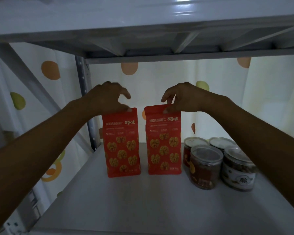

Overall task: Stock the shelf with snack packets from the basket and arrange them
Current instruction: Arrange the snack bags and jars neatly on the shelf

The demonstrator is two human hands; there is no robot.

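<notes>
Two red snack packets printed with walnuts stand upright side by side on the grey shelf board (126, 204). My left hand (109, 97) pinches the top edge of the left packet (121, 146). My right hand (182, 97) pinches the top edge of the right packet (163, 145). A narrow gap separates the two packets. Both bottoms rest on the board. The basket is not in view.
Several clear-lidded snack jars (205, 168) stand in a cluster just right of the right packet. The upper shelf (143, 39) hangs low overhead. A grey upright post (87, 102) stands behind the left packet. A spotted curtain (159, 82) hangs at the back.
</notes>
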